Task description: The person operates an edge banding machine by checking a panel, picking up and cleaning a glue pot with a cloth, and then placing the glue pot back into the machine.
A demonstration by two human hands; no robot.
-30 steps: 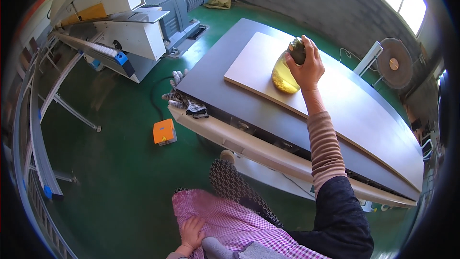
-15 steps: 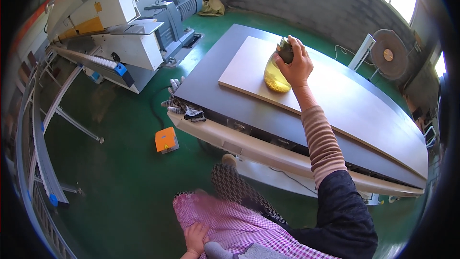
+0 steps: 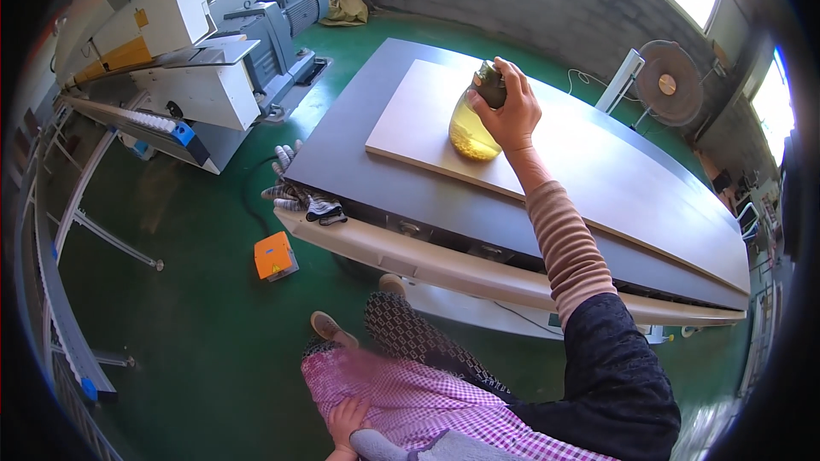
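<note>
My right hand [image 3: 512, 111] is closed around the dark top of a clear, pear-shaped bottle [image 3: 472, 134]. Yellow liquid fills its lower part, with grainy yellow bits at the bottom. The bottle is upright over the near left part of a pale flat board [image 3: 418, 119]; whether its base touches the board I cannot tell. Under the board is a dark grey machine table [image 3: 342, 141]. Low in the picture, my left hand [image 3: 348, 420] lies with fingers stretched over my pink checked apron [image 3: 401, 397], holding nothing that I can see.
Striped work gloves [image 3: 299, 192] hang at the table's left corner. An orange foot pedal box [image 3: 275, 256] sits on the green floor. At left stands a large machine with a grey motor [image 3: 278, 21] and roller rails [image 3: 64, 316]. A round fan [image 3: 670, 83] stands beyond the table.
The whole view has shifted, so table and machine appear farther left. My other shoe now shows below. My right hand keeps its grip on the bottle, and my left stays on the apron.
</note>
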